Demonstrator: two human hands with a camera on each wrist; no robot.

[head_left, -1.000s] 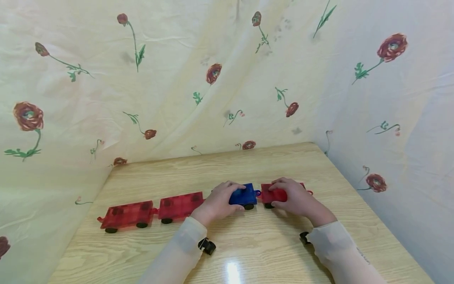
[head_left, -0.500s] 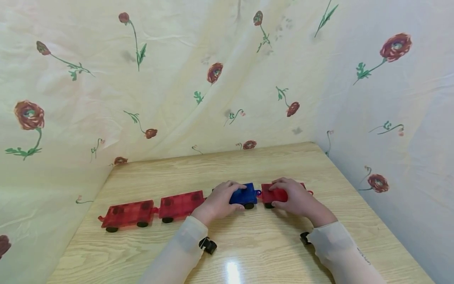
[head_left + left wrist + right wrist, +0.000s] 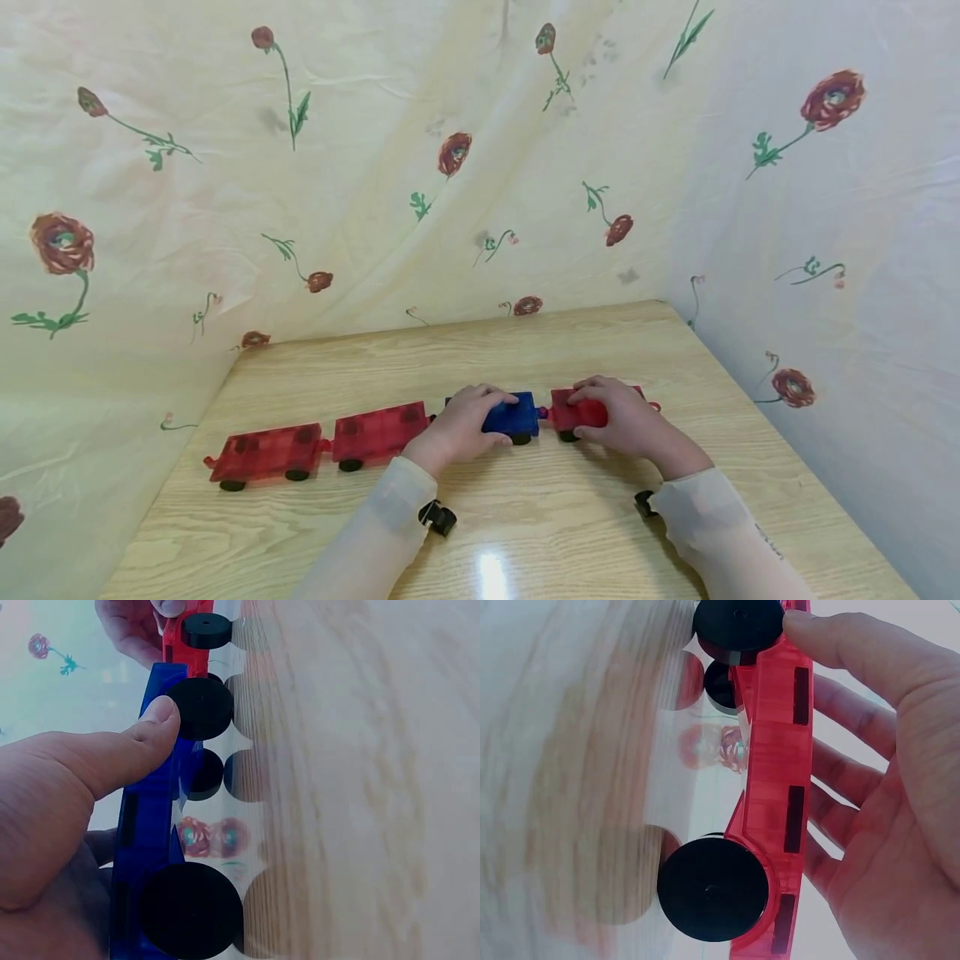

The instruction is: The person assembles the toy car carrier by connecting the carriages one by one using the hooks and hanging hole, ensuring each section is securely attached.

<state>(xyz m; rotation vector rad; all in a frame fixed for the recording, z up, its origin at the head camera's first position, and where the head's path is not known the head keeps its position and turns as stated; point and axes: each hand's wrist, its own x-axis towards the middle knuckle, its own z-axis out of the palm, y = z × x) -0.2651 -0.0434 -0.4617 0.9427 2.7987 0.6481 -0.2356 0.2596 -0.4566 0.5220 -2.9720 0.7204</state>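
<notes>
A blue toy train car point(image 3: 510, 415) with black wheels stands on the table; my left hand point(image 3: 463, 425) grips it from above. In the left wrist view the left thumb point(image 3: 146, 742) lies on the blue car's near side by a wheel. My right hand point(image 3: 618, 417) holds a red toy train car point(image 3: 780, 765) to the right, thumb on the near side, fingers on the far side. Their end couplings point(image 3: 543, 412) meet and overlap between the two cars. To the left, a middle red car point(image 3: 378, 433) adjoins the blue car; their joint is partly hidden by my left hand.
Another red car point(image 3: 266, 454) at the far left is coupled to the middle red car, making a row across the wooden table point(image 3: 360, 533). A flowered curtain point(image 3: 360, 208) rises behind and beside the table. Black wrist cameras point(image 3: 438, 517) sit under both wrists.
The blue car's right end has dropped and shifted slightly left, its coupling now overlapping the right red car's. The left red cars have slid slightly left. My right hand has stayed put.
</notes>
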